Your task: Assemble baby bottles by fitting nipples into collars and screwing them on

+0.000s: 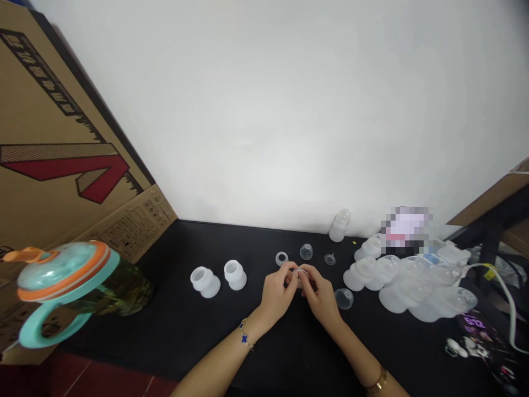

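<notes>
My left hand (276, 291) and my right hand (321, 299) meet over the black table, fingers pinched around a small clear round plastic piece (300, 272). Fingers cover most of it, so its exact kind is unclear. Just beyond them lie a white ring (281, 258), a small clear dome (306, 252) and a clear disc-shaped part with a raised middle (330, 258). Right of my right hand rests a clear cap (344, 299). Two open white bottles (205, 282) (235, 274) stand to the left, without tops.
One capped baby bottle (339, 226) stands against the wall. Several more capped bottles (399, 292) cluster on the right, near a lit phone (475, 321), white earbuds (456, 347) and a white cable (506, 292). A large turquoise-and-orange lidded jug (82, 284) and a cardboard box (61, 138) occupy the left.
</notes>
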### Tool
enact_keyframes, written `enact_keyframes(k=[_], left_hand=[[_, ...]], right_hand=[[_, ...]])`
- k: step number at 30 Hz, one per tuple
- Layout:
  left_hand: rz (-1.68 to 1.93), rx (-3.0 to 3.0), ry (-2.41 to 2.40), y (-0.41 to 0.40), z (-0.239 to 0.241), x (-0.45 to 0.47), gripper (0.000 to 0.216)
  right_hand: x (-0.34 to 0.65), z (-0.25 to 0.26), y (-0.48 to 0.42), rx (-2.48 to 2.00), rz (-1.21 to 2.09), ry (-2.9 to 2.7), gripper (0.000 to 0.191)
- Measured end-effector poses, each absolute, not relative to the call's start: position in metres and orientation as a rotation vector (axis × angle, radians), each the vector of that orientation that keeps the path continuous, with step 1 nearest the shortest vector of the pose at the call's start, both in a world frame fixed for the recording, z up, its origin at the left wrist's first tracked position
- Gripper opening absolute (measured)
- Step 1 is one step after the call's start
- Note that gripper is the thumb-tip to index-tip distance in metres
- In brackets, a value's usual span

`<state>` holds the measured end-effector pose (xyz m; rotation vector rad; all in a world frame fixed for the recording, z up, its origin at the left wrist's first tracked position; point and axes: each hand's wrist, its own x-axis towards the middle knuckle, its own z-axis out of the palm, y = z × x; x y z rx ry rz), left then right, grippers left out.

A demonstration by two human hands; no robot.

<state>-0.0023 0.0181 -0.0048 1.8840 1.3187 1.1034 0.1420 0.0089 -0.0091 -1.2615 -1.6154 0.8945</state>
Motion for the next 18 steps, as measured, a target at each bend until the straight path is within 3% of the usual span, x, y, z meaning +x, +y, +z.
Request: enact_keyframes(k=[18], left_hand=[[1.107, 1.862, 1.307, 0.0178, -0.005, -0.0021, 0.016]], right_hand=[[0.1417, -0.0115, 0.0091, -1.302, 0.841, -1.62, 0.031]])
